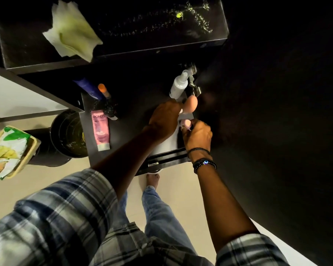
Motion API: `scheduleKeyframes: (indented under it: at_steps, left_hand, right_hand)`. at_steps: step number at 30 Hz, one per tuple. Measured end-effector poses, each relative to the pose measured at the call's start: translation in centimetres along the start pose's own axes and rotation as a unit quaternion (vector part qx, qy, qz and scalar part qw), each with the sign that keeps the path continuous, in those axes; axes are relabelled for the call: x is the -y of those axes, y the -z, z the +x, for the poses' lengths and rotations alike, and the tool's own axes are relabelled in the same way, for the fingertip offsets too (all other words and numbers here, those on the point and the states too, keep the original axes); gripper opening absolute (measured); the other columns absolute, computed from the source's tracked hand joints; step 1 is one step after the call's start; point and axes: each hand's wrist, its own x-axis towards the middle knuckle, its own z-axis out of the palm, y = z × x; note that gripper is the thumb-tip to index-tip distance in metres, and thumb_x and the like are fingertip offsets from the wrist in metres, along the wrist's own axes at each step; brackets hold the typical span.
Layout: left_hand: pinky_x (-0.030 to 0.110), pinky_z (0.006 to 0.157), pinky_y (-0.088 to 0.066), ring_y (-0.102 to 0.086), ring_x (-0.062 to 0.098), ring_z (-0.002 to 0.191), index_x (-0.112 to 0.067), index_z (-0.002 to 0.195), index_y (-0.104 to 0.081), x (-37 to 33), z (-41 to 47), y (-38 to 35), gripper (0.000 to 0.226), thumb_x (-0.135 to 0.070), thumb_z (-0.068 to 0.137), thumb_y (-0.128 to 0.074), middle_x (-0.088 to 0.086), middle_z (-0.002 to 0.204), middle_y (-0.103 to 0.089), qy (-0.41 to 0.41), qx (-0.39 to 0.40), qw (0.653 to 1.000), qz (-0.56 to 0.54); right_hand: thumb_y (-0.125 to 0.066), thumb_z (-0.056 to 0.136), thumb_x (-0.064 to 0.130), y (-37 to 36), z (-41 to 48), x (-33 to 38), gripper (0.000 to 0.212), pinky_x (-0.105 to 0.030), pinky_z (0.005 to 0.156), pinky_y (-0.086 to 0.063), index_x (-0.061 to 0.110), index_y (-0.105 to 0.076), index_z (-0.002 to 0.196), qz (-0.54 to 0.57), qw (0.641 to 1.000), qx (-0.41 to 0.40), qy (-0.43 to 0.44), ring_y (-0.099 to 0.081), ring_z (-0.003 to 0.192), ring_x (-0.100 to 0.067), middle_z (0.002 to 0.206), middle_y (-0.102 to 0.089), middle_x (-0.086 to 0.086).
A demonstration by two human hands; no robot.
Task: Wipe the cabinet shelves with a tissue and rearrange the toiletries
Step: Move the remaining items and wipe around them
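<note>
A crumpled pale tissue lies on top of the black cabinet. On the lower black shelf lie a pink Pond's tube, a blue tube and an orange-capped stick. A white spray bottle stands at the shelf's right side by the door hinge. My left hand grips a peach egg-shaped sponge next to that bottle. My right hand is closed on a small pink item just below the sponge.
A black bin stands on the floor left of the shelf. A tan basket with snack packets sits at the far left. The dark cabinet door hangs at the right. My bare foot is on the pale floor.
</note>
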Motion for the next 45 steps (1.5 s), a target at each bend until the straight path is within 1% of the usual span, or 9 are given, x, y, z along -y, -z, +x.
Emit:
scheduleKeyframes:
  at_steps: [9, 13, 17, 21, 26, 30, 37, 41, 45]
  left_hand:
    - [0.038, 0.092, -0.045, -0.058, 0.035, 0.111, -0.002, 0.126, -0.054, 0.1, -1.4, 0.9, 0.044, 0.007, 0.082, -0.051, 0.019, 0.121, -0.06, -0.016, -0.056, 0.998, -0.001]
    - [0.033, 0.059, -0.055, -0.068, 0.036, 0.071, 0.001, 0.1, -0.066, 0.7, -3.5, 1.9, 0.035, 0.01, 0.066, -0.06, 0.02, 0.085, -0.069, -0.058, -0.113, 0.992, 0.017]
    - [0.037, 0.068, -0.055, -0.068, 0.035, 0.081, -0.005, 0.111, -0.064, 2.4, -5.7, 3.2, 0.027, 0.0, 0.086, -0.055, 0.017, 0.095, -0.071, 0.007, -0.095, 0.995, 0.024]
    - [0.027, 0.078, -0.052, -0.068, 0.027, 0.088, -0.003, 0.113, -0.062, 4.2, -9.9, 5.4, 0.025, -0.003, 0.091, -0.051, 0.017, 0.101, -0.07, 0.11, -0.101, 0.988, -0.048]
    - [0.044, 0.07, -0.056, -0.066, 0.027, 0.08, -0.006, 0.103, -0.061, 8.2, -13.5, 6.9, 0.016, -0.006, 0.087, -0.058, 0.015, 0.094, -0.067, 0.192, -0.117, 0.973, -0.052]
    - [0.045, 0.07, -0.055, -0.064, 0.028, 0.08, -0.01, 0.104, -0.056, 11.7, -13.7, 6.9, 0.025, -0.021, 0.083, -0.063, 0.012, 0.095, -0.066, 0.261, -0.125, 0.956, -0.044]
    - [0.034, 0.063, -0.049, -0.056, 0.024, 0.07, -0.007, 0.093, -0.055, 13.8, -12.5, 6.3, 0.037, -0.039, 0.081, -0.067, 0.01, 0.085, -0.061, 0.344, -0.101, 0.933, -0.036]
    - [0.039, 0.07, -0.051, -0.057, 0.029, 0.08, -0.006, 0.1, -0.053, 13.9, -11.6, 5.9, 0.043, -0.04, 0.079, -0.068, 0.012, 0.093, -0.06, 0.368, -0.082, 0.926, -0.03]
    - [0.044, 0.075, -0.053, -0.06, 0.033, 0.085, -0.005, 0.099, -0.056, 13.3, -10.8, 6.0, 0.026, -0.023, 0.083, -0.064, 0.015, 0.094, -0.063, 0.373, -0.084, 0.921, -0.07]
  right_hand:
    - [-0.067, 0.082, 0.018, 0.4, -0.8, 0.2, 0.023, -0.036, 0.082, -0.051, 0.01, -0.065, 0.103, -0.021, 0.998, -0.027, 0.047, -0.063, 0.095, -0.03, 0.104, -0.066, -0.012]
    - [-0.067, 0.081, 0.015, 0.9, -1.7, 0.6, 0.029, -0.037, 0.09, -0.05, 0.01, -0.063, 0.109, -0.014, 0.995, -0.057, 0.078, -0.059, 0.106, -0.03, 0.118, -0.061, -0.012]
    - [-0.065, 0.085, 0.017, 1.2, -2.9, 1.6, 0.044, -0.033, 0.1, -0.043, 0.012, -0.055, 0.128, -0.047, 0.991, -0.076, 0.097, -0.042, 0.129, -0.027, 0.139, -0.047, -0.011]
    - [-0.068, 0.082, 0.013, 0.4, -4.2, 4.1, 0.043, -0.036, 0.102, -0.044, 0.009, -0.058, 0.123, 0.002, 0.982, -0.077, 0.17, -0.05, 0.118, -0.028, 0.127, -0.057, -0.01]
    - [-0.07, 0.082, 0.019, -3.0, -4.7, 8.4, 0.048, -0.029, 0.101, -0.038, 0.007, -0.057, 0.126, -0.012, 0.97, 0.033, 0.239, -0.054, 0.117, -0.03, 0.125, -0.06, -0.014]
    - [-0.067, 0.086, 0.027, -5.4, -4.8, 11.2, 0.061, -0.031, 0.106, -0.035, 0.013, -0.042, 0.14, 0.002, 0.966, 0.134, 0.222, -0.044, 0.129, -0.026, 0.139, -0.049, -0.01]
    - [-0.066, 0.086, 0.019, -7.8, -4.1, 13.9, 0.073, -0.039, 0.104, -0.039, 0.023, -0.027, 0.148, 0.0, 0.95, 0.165, 0.267, -0.039, 0.132, -0.028, 0.143, -0.043, -0.009]
    - [-0.059, 0.09, 0.015, -8.8, -3.5, 14.0, 0.056, -0.038, 0.101, -0.045, 0.022, -0.04, 0.142, -0.03, 0.944, 0.149, 0.293, -0.046, 0.125, -0.028, 0.135, -0.052, -0.009]
    - [-0.058, 0.092, 0.019, -8.6, -3.1, 13.5, 0.039, -0.04, 0.095, -0.049, 0.014, -0.052, 0.13, -0.012, 0.949, 0.136, 0.285, -0.056, 0.114, -0.029, 0.123, -0.061, -0.012]
